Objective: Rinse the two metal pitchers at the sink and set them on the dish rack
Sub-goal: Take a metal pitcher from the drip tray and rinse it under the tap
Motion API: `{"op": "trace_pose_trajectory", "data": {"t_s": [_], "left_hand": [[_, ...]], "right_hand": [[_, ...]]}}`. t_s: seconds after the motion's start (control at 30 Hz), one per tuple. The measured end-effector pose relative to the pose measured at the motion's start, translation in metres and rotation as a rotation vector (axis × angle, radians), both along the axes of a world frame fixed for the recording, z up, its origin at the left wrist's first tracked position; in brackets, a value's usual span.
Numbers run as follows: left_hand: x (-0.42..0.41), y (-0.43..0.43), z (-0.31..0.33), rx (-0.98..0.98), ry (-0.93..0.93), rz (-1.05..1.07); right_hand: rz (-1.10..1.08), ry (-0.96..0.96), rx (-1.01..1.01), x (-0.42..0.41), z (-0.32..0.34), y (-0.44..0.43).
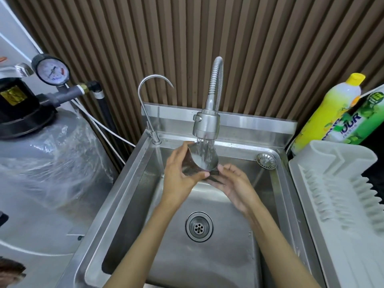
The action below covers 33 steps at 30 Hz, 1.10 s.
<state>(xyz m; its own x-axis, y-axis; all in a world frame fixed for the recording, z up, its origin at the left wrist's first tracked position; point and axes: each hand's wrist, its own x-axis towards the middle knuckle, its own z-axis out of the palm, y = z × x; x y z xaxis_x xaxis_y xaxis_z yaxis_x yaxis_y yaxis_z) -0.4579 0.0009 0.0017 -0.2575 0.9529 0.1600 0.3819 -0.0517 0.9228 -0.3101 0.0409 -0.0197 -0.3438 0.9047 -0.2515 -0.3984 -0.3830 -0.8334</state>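
A small metal pitcher point(202, 160) is tipped under the running spray faucet point(206, 124), and water falls into its open mouth. My left hand point(180, 170) wraps the pitcher's left side and bottom. My right hand point(233, 182) touches its lower right edge with the fingertips, palm turned up. Both hands are above the steel sink point(133, 204). Only one pitcher is in view. The white dish rack point(336, 190) stands to the right of the sink with nothing on it.
A thin gooseneck tap point(148, 104) rises at the sink's back left. A loose strainer point(266, 160) lies on the back right rim; the drain point(199, 226) is mid-basin. A yellow soap bottle point(330, 109) stands behind the rack. A grey tank point(41, 163) with a gauge sits left.
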Motion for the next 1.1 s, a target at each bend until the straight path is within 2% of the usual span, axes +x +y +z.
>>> {"op": "trace_pose_trajectory", "data": {"t_s": [0.07, 0.13, 0.2, 0.27, 0.33, 0.4, 0.47, 0.53, 0.6, 0.67, 0.7, 0.8, 0.87, 0.9, 0.93, 0.97, 1.03, 1.1], "left_hand": [[0.011, -0.006, 0.001, -0.098, 0.219, 0.155], [0.021, -0.009, -0.008, -0.237, 0.233, 0.238], [0.026, -0.008, -0.02, -0.309, 0.062, 0.215], [0.027, -0.006, -0.027, -0.299, -0.178, 0.121], [0.026, -0.003, -0.028, -0.257, -0.34, 0.019], [0.024, 0.002, -0.023, -0.174, -0.458, -0.054], [0.018, 0.004, -0.019, -0.077, -0.479, -0.06], [0.013, 0.003, -0.016, -0.005, -0.305, -0.006], [0.013, -0.004, -0.009, 0.006, -0.067, 0.054], [0.019, -0.01, -0.008, -0.036, 0.046, 0.164], [0.021, -0.011, -0.009, -0.091, 0.017, 0.2], [0.025, -0.01, -0.019, -0.246, -0.303, 0.164], [0.027, -0.007, -0.022, -0.287, -0.504, 0.06], [0.028, -0.004, -0.022, -0.278, -0.541, 0.009], [0.028, -0.001, -0.021, -0.246, -0.563, -0.032], [0.027, 0.002, -0.02, -0.212, -0.579, -0.058], [0.022, 0.007, -0.02, -0.15, -0.546, -0.048], [0.016, 0.008, -0.018, -0.082, -0.305, 0.018]], "right_hand": [[0.011, -0.05, -0.064, 0.0, -0.001, -0.004], [-0.011, -0.27, -0.072, 0.003, 0.007, -0.005], [-0.064, -0.549, -0.005, 0.009, 0.016, -0.001], [-0.168, -0.815, 0.167, 0.011, 0.027, 0.001], [-0.257, -0.963, 0.364, 0.008, 0.034, -0.002], [-0.305, -0.874, 0.432, 0.003, 0.033, -0.007], [-0.244, -0.627, 0.346, 0.0, 0.025, -0.014], [-0.132, -0.304, 0.187, 0.0, 0.01, -0.017], [-0.084, -0.194, 0.06, 0.0, -0.003, -0.02], [-0.069, -0.307, 0.014, 0.002, 0.001, -0.019], [-0.082, -0.404, 0.005, 0.003, 0.005, -0.017], [-0.161, -0.787, 0.093, 0.006, 0.028, -0.01], [-0.222, -1.085, 0.257, 0.006, 0.039, -0.01], [-0.271, -1.147, 0.341, 0.004, 0.041, -0.013], [-0.32, -1.114, 0.401, 0.002, 0.041, -0.017], [-0.359, -0.974, 0.414, 0.0, 0.036, -0.018], [-0.339, -0.559, 0.295, -0.004, 0.025, -0.021], [-0.229, -0.11, 0.106, -0.008, 0.008, -0.021]]}}
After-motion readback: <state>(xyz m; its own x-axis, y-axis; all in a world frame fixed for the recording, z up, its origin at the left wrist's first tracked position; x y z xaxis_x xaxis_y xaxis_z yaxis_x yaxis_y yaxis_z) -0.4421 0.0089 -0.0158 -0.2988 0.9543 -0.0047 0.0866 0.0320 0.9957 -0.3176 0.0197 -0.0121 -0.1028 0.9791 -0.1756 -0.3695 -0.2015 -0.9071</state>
